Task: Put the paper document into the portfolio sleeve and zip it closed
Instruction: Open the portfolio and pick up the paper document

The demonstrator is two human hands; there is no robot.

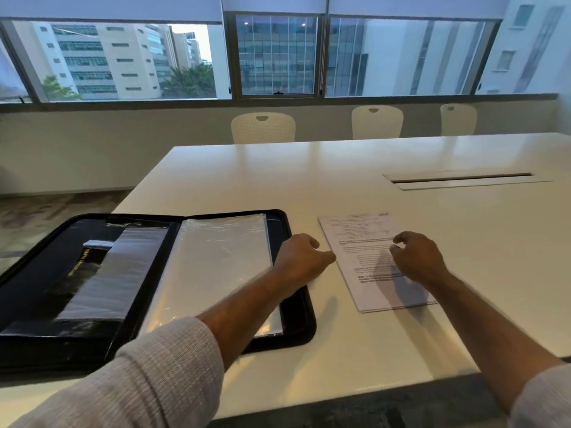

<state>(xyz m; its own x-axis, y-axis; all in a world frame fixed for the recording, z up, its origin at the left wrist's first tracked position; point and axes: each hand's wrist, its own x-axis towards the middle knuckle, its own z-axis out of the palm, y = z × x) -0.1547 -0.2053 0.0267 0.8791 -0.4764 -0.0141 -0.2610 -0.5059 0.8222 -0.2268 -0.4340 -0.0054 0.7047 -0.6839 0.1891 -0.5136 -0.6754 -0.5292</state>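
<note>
Over the paper document (pixel 375 261), your right hand (pixel 417 261): fingers loosely curled, holding nothing. Beside its left edge, your left hand (pixel 301 257): likewise curled, empty, near the portfolio (pixel 296 332). Document: flat on the bench (pixel 309 186), just right of the portfolio, which lies unzipped, clear sleeve (pixel 216 261) uppermost. Advice: lift one edge, keep the sheets square, feed them in straight. Surroundings: glossy white bench, cable slot (pixel 460 179), chairs (pixel 263 128), windows (pixel 275 54).
</note>
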